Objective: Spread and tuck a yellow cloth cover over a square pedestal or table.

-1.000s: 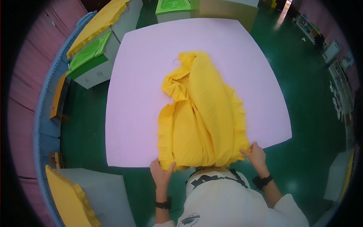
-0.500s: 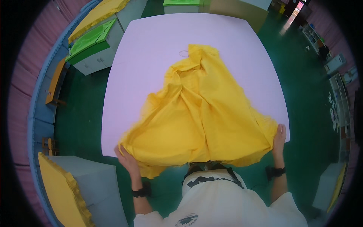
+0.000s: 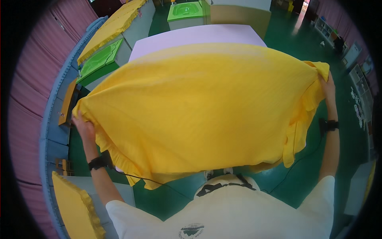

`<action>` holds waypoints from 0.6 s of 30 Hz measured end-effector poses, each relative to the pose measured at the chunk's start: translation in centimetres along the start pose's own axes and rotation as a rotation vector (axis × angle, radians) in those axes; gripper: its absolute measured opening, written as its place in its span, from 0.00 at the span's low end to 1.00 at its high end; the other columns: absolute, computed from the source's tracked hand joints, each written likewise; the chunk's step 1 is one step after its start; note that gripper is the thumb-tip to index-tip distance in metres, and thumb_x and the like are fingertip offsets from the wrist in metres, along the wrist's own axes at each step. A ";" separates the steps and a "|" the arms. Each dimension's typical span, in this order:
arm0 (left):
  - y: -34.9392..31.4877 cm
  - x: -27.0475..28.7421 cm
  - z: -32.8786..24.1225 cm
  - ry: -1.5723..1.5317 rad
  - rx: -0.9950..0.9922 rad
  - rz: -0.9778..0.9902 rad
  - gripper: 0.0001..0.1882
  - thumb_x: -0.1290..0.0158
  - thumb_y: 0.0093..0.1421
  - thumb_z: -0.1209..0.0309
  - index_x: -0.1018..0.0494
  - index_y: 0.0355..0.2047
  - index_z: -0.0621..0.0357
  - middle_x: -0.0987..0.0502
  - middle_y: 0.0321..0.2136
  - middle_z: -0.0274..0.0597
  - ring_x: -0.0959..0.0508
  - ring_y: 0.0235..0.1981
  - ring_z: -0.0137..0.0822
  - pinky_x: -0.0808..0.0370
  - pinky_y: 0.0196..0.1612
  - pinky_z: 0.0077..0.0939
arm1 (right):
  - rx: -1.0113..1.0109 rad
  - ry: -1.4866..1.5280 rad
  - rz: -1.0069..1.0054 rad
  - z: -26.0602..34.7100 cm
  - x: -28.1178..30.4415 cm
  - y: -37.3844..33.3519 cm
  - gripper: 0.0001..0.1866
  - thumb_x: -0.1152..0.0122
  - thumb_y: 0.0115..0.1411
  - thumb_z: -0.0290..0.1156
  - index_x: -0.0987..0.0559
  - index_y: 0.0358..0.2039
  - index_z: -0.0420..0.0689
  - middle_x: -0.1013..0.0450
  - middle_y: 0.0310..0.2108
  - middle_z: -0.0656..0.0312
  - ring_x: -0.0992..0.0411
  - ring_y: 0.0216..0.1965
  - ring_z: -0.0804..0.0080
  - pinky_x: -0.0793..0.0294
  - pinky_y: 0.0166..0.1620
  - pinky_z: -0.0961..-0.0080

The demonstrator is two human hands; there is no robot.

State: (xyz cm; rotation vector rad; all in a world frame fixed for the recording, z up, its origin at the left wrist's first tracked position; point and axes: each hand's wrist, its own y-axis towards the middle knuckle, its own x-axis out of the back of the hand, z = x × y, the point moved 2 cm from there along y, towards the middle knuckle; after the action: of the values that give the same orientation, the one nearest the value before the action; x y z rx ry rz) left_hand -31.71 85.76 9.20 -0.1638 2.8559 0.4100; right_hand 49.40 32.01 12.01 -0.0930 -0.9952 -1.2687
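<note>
A large yellow ruffled cloth (image 3: pixel 199 107) billows out over the table, stretched wide between my raised arms. At its left corner my left hand (image 3: pixel 84 126) is closed on the edge, fingers wrapped in the fabric. My right hand (image 3: pixel 328 85) grips the opposite corner, where a flap folds over toward me. Ruffles hang down along the left side and the near edge. The pale pink table top (image 3: pixel 191 34) shows only at its far end; the rest lies hidden under the cloth. A black band circles each of my wrists.
Green-topped sink units (image 3: pixel 186 11) stand beyond the table and at the far left (image 3: pixel 99 59). A cabinet with a yellow ruffled cover (image 3: pixel 75 207) is at the near left. Low shelves (image 3: pixel 360 83) line the right wall. A thin cable hangs near each wrist.
Both my hands have risen and spread outward, the right one farther forward. The cloth, gathered in a triangle on the table before, is now spread wide and lifted in the air.
</note>
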 end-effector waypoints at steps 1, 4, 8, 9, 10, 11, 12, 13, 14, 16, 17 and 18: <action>-1.4 -1.9 1.2 0.286 0.028 0.115 0.26 0.53 0.69 0.64 0.45 0.63 0.57 0.30 0.52 0.47 0.26 0.52 0.40 0.26 0.52 0.35 | -0.007 -0.004 -0.001 -1.2 -0.4 -1.0 0.30 0.40 0.62 0.37 0.34 0.64 0.48 0.27 0.55 0.51 0.29 0.56 0.55 0.31 0.56 0.69; -6.0 -2.9 7.6 0.606 -0.096 0.430 0.31 0.50 0.67 0.65 0.49 0.65 0.58 0.29 0.49 0.48 0.25 0.47 0.40 0.27 0.49 0.32 | 0.181 -0.221 0.128 -8.0 -3.0 -6.2 0.45 0.32 0.55 0.37 0.46 0.68 0.38 0.41 0.65 0.41 0.41 0.65 0.48 0.40 0.65 0.62; -13.9 5.9 18.6 1.267 0.111 0.665 0.40 0.48 0.63 0.64 0.56 0.70 0.54 0.44 0.66 0.54 0.43 0.67 0.54 0.42 0.65 0.49 | 0.033 -0.420 0.374 -16.7 -7.7 -19.7 0.51 0.29 0.51 0.44 0.47 0.67 0.35 0.44 0.65 0.40 0.44 0.65 0.43 0.42 0.65 0.58; -18.1 4.6 19.7 1.548 0.169 0.687 0.40 0.49 0.64 0.65 0.57 0.70 0.50 0.50 0.69 0.52 0.48 0.69 0.54 0.43 0.64 0.56 | -0.059 -0.279 0.458 -17.7 -7.7 -23.4 0.52 0.28 0.50 0.46 0.46 0.67 0.35 0.44 0.65 0.39 0.44 0.65 0.42 0.42 0.65 0.58; -21.4 2.1 20.2 1.814 0.203 0.713 0.40 0.50 0.64 0.65 0.58 0.71 0.46 0.56 0.71 0.51 0.52 0.71 0.55 0.45 0.64 0.64 | -0.146 -0.391 0.444 -20.9 -7.2 -26.9 0.50 0.30 0.52 0.50 0.45 0.66 0.36 0.46 0.66 0.40 0.47 0.66 0.42 0.43 0.65 0.53; -22.4 2.6 20.7 1.818 0.197 0.714 0.40 0.50 0.64 0.65 0.58 0.71 0.46 0.56 0.71 0.51 0.52 0.71 0.55 0.45 0.64 0.64 | -0.157 -0.637 0.290 -22.6 -7.3 -29.9 0.50 0.32 0.54 0.53 0.46 0.67 0.39 0.48 0.67 0.41 0.50 0.68 0.44 0.45 0.65 0.48; -23.2 4.0 21.3 1.815 0.061 0.628 0.40 0.50 0.64 0.63 0.58 0.71 0.44 0.59 0.72 0.47 0.55 0.71 0.55 0.49 0.63 0.69 | -0.154 -0.623 0.306 -22.0 -7.9 -30.8 0.50 0.32 0.54 0.53 0.46 0.67 0.39 0.48 0.67 0.41 0.50 0.68 0.44 0.45 0.65 0.48; -23.5 5.4 21.8 1.808 -0.073 0.541 0.40 0.50 0.64 0.60 0.59 0.71 0.42 0.62 0.72 0.44 0.58 0.72 0.55 0.53 0.62 0.74 | -0.256 -0.558 0.249 -20.9 -8.1 -31.7 0.51 0.33 0.54 0.55 0.47 0.68 0.41 0.50 0.68 0.42 0.52 0.69 0.44 0.46 0.65 0.47; -23.4 6.6 22.3 1.828 -0.064 0.535 0.40 0.50 0.64 0.60 0.59 0.71 0.42 0.62 0.72 0.44 0.58 0.72 0.55 0.53 0.62 0.74 | -0.361 -0.499 0.193 -19.0 -7.9 -32.4 0.52 0.34 0.54 0.56 0.49 0.69 0.43 0.51 0.69 0.43 0.53 0.70 0.45 0.47 0.65 0.45; -23.3 8.0 22.3 2.007 -0.103 0.340 0.43 0.46 0.61 0.52 0.53 0.70 0.49 0.54 0.70 0.48 0.52 0.70 0.56 0.50 0.64 0.68 | -0.528 -0.537 0.214 -18.1 -7.5 -33.2 0.55 0.32 0.54 0.55 0.54 0.71 0.46 0.51 0.70 0.45 0.52 0.70 0.48 0.47 0.66 0.50; -23.5 6.6 22.2 1.986 -0.115 0.367 0.43 0.46 0.61 0.52 0.53 0.70 0.49 0.54 0.70 0.48 0.52 0.70 0.56 0.50 0.64 0.68 | -0.652 -0.222 0.122 -20.1 -6.6 -34.2 0.54 0.32 0.55 0.52 0.55 0.72 0.48 0.49 0.69 0.46 0.50 0.69 0.52 0.46 0.66 0.53; -23.4 5.2 20.6 1.842 0.023 0.271 0.44 0.45 0.59 0.49 0.52 0.69 0.50 0.50 0.69 0.48 0.51 0.70 0.55 0.50 0.64 0.68 | -0.755 0.104 0.025 -21.8 -6.0 -35.2 0.53 0.33 0.57 0.50 0.57 0.72 0.50 0.47 0.68 0.48 0.48 0.68 0.55 0.46 0.66 0.56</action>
State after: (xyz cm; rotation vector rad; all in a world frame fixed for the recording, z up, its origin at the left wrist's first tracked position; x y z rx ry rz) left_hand -28.54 69.01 -17.44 -0.2029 4.7323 0.3035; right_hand 33.08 11.82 -20.78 -0.6117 -0.3820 -1.5516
